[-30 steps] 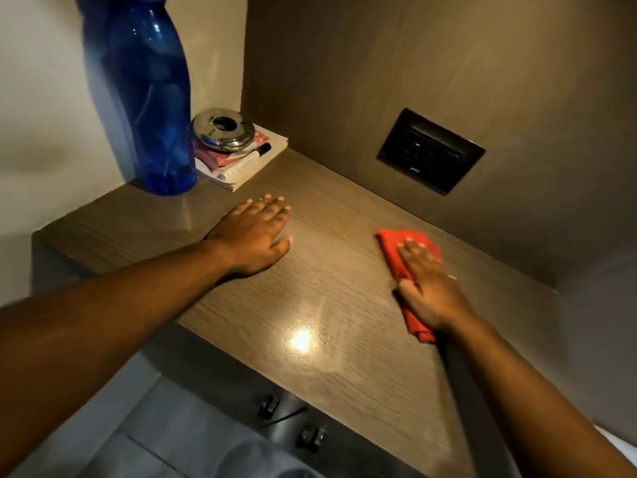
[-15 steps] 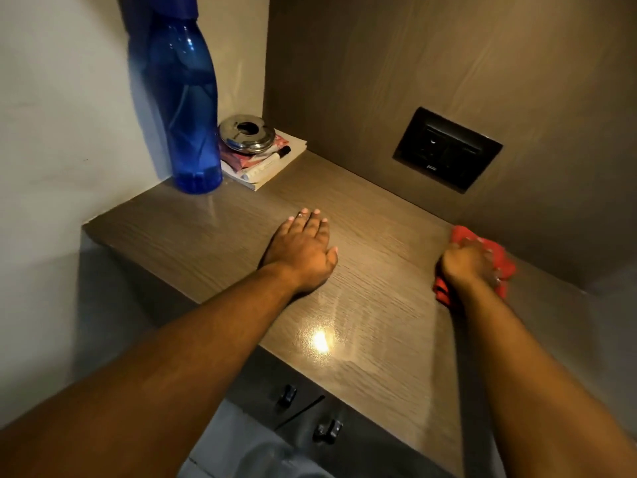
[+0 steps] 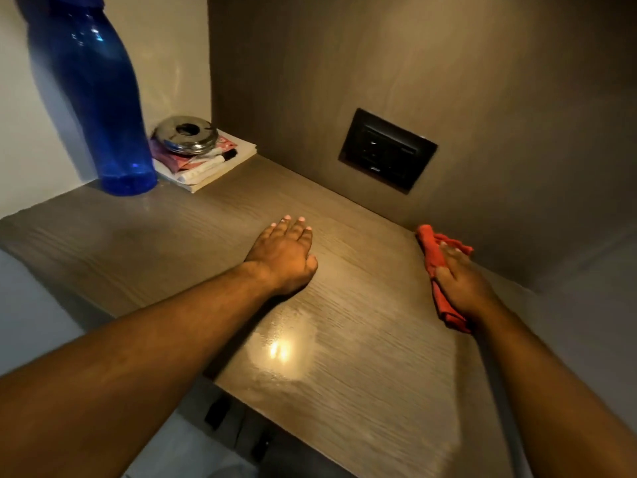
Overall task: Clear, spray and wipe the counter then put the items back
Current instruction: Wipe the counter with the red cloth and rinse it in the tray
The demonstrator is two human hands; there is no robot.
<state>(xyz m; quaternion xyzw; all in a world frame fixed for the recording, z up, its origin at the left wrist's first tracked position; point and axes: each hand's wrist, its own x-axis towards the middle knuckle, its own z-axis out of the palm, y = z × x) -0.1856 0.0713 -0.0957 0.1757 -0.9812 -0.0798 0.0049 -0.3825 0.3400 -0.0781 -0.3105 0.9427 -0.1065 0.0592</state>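
The wood-grain counter (image 3: 362, 357) fills the middle of the view and shines wet near its front edge. My right hand (image 3: 460, 284) presses flat on a red cloth (image 3: 432, 257) at the counter's right side, close to the back wall. Flat on the counter's middle rests my left hand (image 3: 284, 258), fingers together, holding nothing. A tall blue bottle (image 3: 93, 98) stands in the back left corner. Beside it lies a small stack of papers (image 3: 220, 169) with a pen and a round metal lid (image 3: 186, 134) on top.
A black socket plate (image 3: 387, 150) is set in the brown back wall above the counter. A pale wall closes the left side. The counter's front edge drops off to a floor with dark fittings (image 3: 217, 412) below.
My right hand slid the red cloth from the counter's middle right toward the back wall, then flattened on it again. The left hand stayed planted while the view shifted.
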